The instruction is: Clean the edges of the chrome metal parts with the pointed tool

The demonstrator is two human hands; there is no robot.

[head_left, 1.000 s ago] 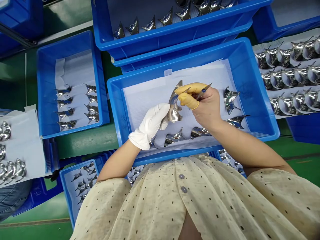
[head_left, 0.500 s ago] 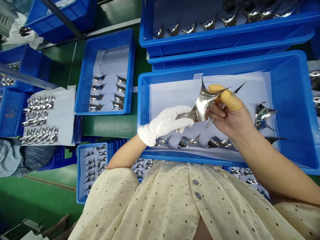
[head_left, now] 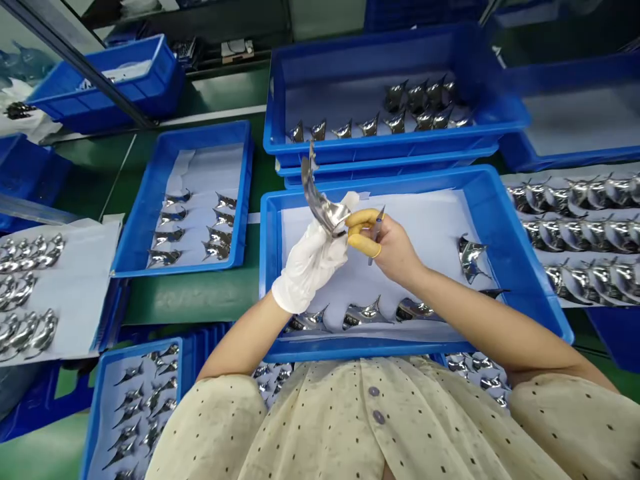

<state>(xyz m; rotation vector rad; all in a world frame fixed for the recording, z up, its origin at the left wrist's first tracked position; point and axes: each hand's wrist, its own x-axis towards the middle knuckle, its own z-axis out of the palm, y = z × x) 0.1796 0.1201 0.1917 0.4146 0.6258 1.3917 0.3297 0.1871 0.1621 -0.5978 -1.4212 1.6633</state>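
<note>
L hand, gloved, grips metal pc. above blue tray; R hand holds slim tool nr. pc. edge.

- I can read no words, numbers or signs here.
- On the metal piece I hold, I make out no lettering.
- My slim tool shows me no legible mark.
- Nor does the blue bin before me.

1 shiny, curved metal piece upright in left hand; 1 slim tool in right hand.
</note>
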